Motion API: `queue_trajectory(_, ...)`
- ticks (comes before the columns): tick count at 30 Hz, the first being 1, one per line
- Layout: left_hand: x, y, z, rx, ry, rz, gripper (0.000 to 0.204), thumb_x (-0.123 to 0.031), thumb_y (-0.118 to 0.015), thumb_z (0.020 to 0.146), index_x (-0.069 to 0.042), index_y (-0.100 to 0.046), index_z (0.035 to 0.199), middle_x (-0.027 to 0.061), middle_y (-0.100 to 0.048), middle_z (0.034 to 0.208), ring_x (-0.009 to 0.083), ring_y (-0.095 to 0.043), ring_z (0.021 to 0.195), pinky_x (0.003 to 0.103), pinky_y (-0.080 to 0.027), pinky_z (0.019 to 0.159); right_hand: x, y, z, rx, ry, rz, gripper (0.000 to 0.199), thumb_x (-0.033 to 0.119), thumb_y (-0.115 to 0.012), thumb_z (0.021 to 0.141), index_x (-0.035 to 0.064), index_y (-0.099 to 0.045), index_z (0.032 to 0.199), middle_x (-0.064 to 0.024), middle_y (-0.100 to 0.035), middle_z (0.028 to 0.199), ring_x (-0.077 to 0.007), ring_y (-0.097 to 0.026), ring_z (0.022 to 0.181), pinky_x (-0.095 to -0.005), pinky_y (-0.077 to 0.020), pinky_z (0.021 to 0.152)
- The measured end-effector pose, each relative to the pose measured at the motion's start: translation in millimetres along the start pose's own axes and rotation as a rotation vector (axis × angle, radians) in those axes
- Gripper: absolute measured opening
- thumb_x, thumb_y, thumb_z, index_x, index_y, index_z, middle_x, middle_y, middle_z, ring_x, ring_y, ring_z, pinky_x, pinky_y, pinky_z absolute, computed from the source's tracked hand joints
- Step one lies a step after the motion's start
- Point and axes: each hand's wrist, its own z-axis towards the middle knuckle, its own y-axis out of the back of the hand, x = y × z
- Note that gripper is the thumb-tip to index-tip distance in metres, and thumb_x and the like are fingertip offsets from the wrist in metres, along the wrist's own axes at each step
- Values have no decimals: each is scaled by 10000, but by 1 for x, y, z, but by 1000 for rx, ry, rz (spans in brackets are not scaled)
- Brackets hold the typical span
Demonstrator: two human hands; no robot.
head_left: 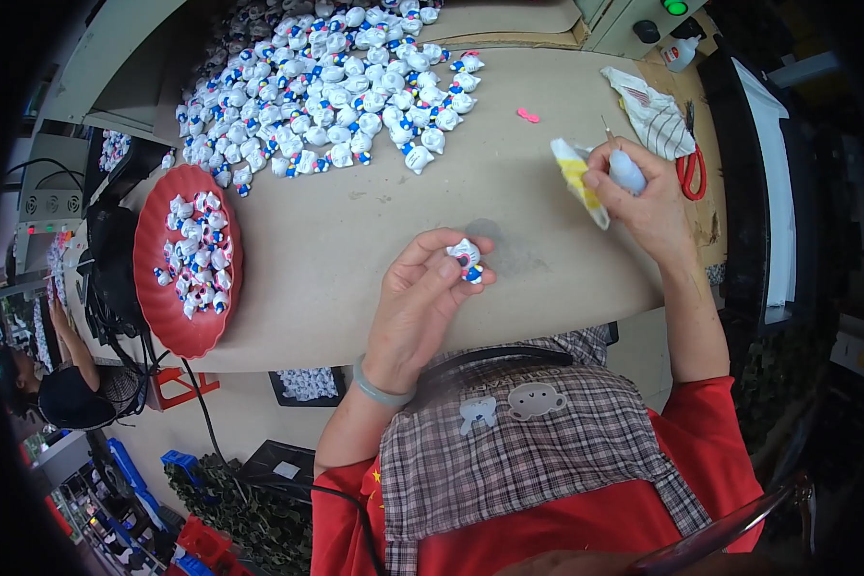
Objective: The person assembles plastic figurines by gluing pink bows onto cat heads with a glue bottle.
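Note:
My left hand (pixel 418 293) pinches a small white cat figurine (pixel 465 253) between thumb and fingers, low over the table. Blue, yellow and dark pink patches show on it. To the right, my right hand (pixel 655 197) grips a small pale squeeze bottle (pixel 627 173) whose thin needle tip points up and away. Against those fingers is a yellow-and-white cloth (pixel 576 178); whether they hold it I cannot tell. Farther off, a small pink bow-shaped piece (pixel 527 115) lies on the table.
Many similar figurines (pixel 326 91) cover the far left of the table (pixel 355 216). A red scalloped tray (pixel 146 250) holds more at the left. Near my right hand lie a striped cloth (pixel 655 120) and red-handled scissors (pixel 687 178). Another person (pixel 67 394) is at far left.

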Motion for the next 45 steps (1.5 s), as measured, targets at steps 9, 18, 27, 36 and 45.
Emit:
queue_trajectory(9,10,-7,1,-50,7,68,197,-69,-548,921,5,-553,1103,145,-618,1067,214,-643,903,308,-533,810,4,-60,-31,32,332,112,96,13,-685,763,15,-636,846,-59,-651,801,-129,-628,740,-252,-481,650)
queue_trajectory(18,17,-7,0,-102,-111,266,229,-27,-609,876,38,-558,1090,134,-639,985,176,-645,836,281,-534,766,-5,-66,-37,55,723,-188,296,17,-735,618,50,-590,873,-66,-590,833,-235,-619,686,-327,-497,577)
queue_trajectory(27,-3,1,-4,-164,-164,323,258,-76,-618,877,19,-564,1111,131,-646,984,206,-649,847,290,-530,735,3,-6,-13,-209,761,-433,236,-12,-711,627,36,-612,836,-88,-580,811,-223,-609,696,-312,-489,605)
queue_trajectory(36,-55,32,-31,-354,-499,582,245,-19,-595,867,7,-569,1109,128,-619,1039,179,-615,857,283,-506,758,-31,47,19,-358,290,-286,152,101,-688,798,35,-641,927,-63,-573,870,-185,-577,744,-281,-455,645)
queue_trajectory(45,-137,61,-65,-708,-930,913,261,-85,-573,914,-1,-593,1160,85,-623,1037,115,-579,895,239,-466,777,-26,-17,-3,222,-61,1111,174,209,-544,942,46,-574,998,-4,-498,703,-49,-401,521,-192,-280,440)
